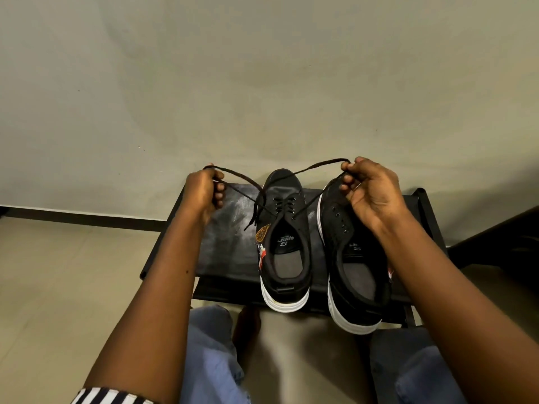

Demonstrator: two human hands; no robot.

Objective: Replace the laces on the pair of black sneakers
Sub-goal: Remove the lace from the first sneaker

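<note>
Nearest to my camera I saw blue-jeaned knees (213,354) and a striped sleeve cuff (110,397) at the bottom left, with both bare forearms reaching forward over them. Beyond the knees stood a low black surface (227,228), scuffed pale in the middle, and on it two black sneakers with white soles, heels toward me and toes pointing away. The right sneaker (355,258) sat with its heel hanging past the near edge; its eyelets looked bare, though my right arm covered part of it, so I could not be sure. The left sneaker (284,237) sat just beside it and carried a black lace (318,164) threaded through its eyelets. Further out, my left hand (204,191) had its fingers curled round one end of that lace, raised to the left of the toe. My right hand (370,191) pinched the other end between thumb and fingers above the right sneaker's toe. Behind everything ran a pale wall (262,68) with a dark skirting strip (81,218) over the tiled floor (58,287).
</note>
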